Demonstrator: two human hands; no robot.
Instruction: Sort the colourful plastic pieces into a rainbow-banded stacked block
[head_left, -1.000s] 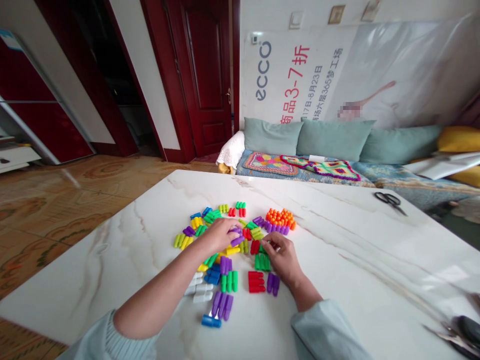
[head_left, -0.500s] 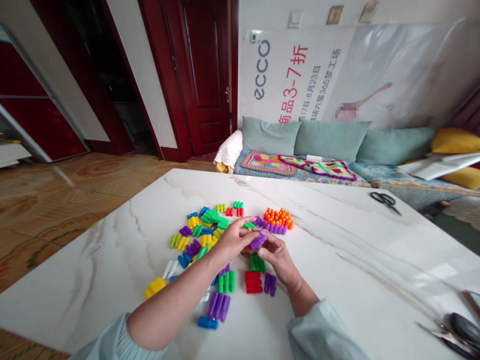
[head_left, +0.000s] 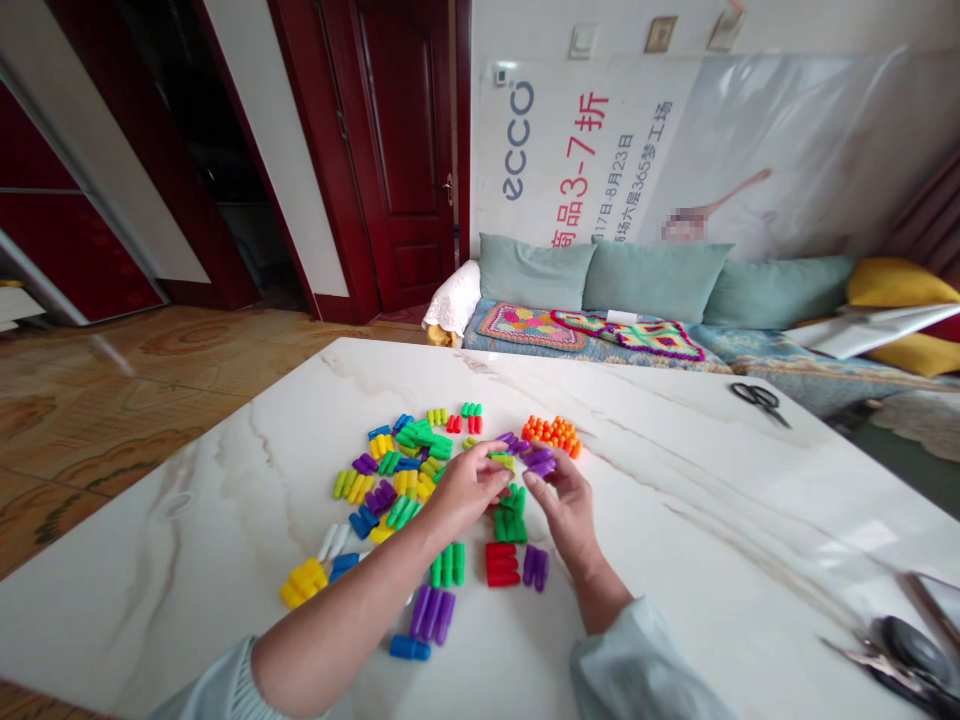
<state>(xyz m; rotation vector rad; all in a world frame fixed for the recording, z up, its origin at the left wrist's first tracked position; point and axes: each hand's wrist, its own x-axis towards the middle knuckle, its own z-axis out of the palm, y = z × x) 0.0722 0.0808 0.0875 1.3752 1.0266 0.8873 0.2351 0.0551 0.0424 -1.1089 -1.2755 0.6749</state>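
Observation:
My right hand [head_left: 568,505] pinches a purple bullet-shaped plastic piece [head_left: 538,461] between thumb and fingers, raised over the table. My left hand [head_left: 471,485] is close beside it, thumb and forefinger apart. A yellow-green piece [head_left: 503,461] shows in that gap, apparently lying behind the fingers; contact is unclear. Below the hands lie green pieces [head_left: 511,522], a red set of three [head_left: 502,565] and a purple set [head_left: 535,568]. Many colored pieces, mostly joined side by side, spread left of my hands, partly hidden by my left forearm. An orange block of pieces [head_left: 551,434] stands behind my right hand.
The white marbled table [head_left: 675,560] holds black-handled scissors [head_left: 760,398] at the far right. Another metal tool with black handles [head_left: 896,665] and a dark flat object [head_left: 937,605] lie near right. A sofa with green cushions [head_left: 660,280] stands behind the table.
My hands have separated slightly. The purple piece, earlier between both hands, has moved right and up in my right hand. The view has shifted a little.

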